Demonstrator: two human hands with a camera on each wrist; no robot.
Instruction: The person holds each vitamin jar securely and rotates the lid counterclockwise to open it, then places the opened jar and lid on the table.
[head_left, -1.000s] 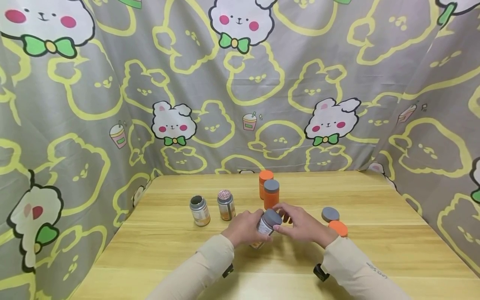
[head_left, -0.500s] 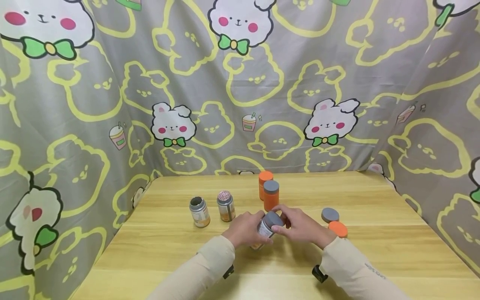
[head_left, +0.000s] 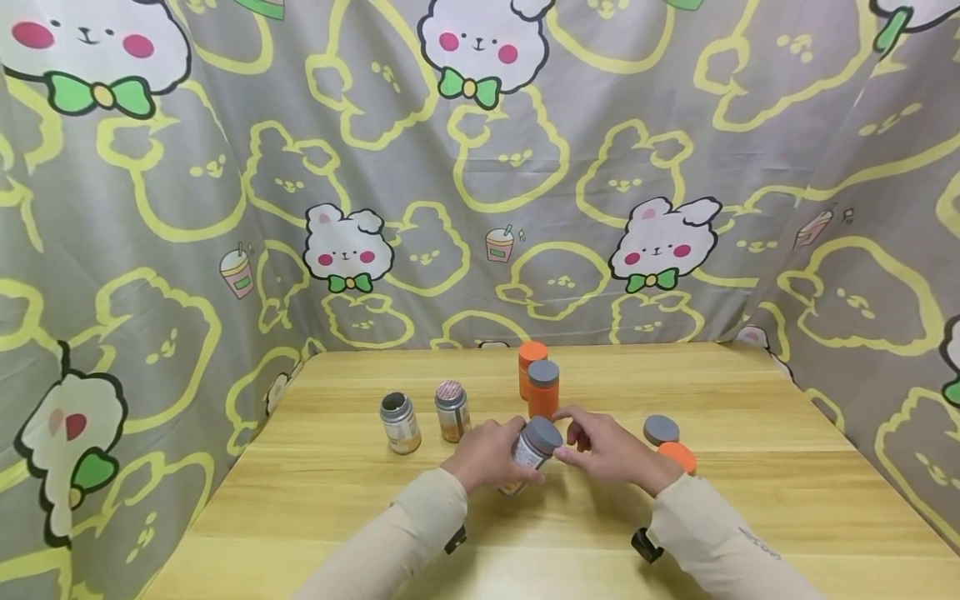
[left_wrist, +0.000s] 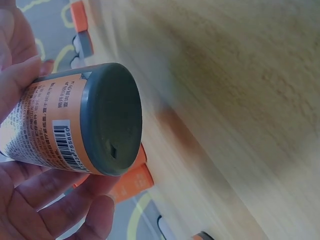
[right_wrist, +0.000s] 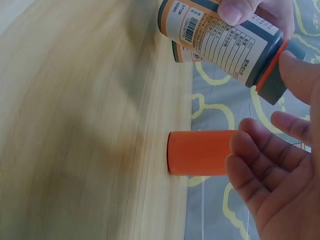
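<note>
My left hand [head_left: 486, 457] grips a labelled pill bottle [head_left: 529, 452] around its body, tilted with its grey cap [head_left: 544, 434] up and to the right. The left wrist view shows the bottle's dark base [left_wrist: 116, 120] off the table, beside a barcode label. An orange band [right_wrist: 272, 64] shows just below the cap in the right wrist view. My right hand [head_left: 600, 447] is beside the cap, thumb tip right at its edge, with the other fingers loosely bent and apart from it.
Behind the hands stand an orange bottle with a grey cap [head_left: 543, 398] and one with an orange cap [head_left: 532, 353]. Two labelled bottles without caps, one dark-mouthed [head_left: 402, 425] and one with a patterned seal [head_left: 452, 414], stand left. A loose grey cap [head_left: 661, 429] and orange cap [head_left: 677, 456] lie right.
My right hand's fingers were around the cap and have loosened, shifting slightly right. The left hand keeps its hold on the bottle, nearly in the same spot.
</note>
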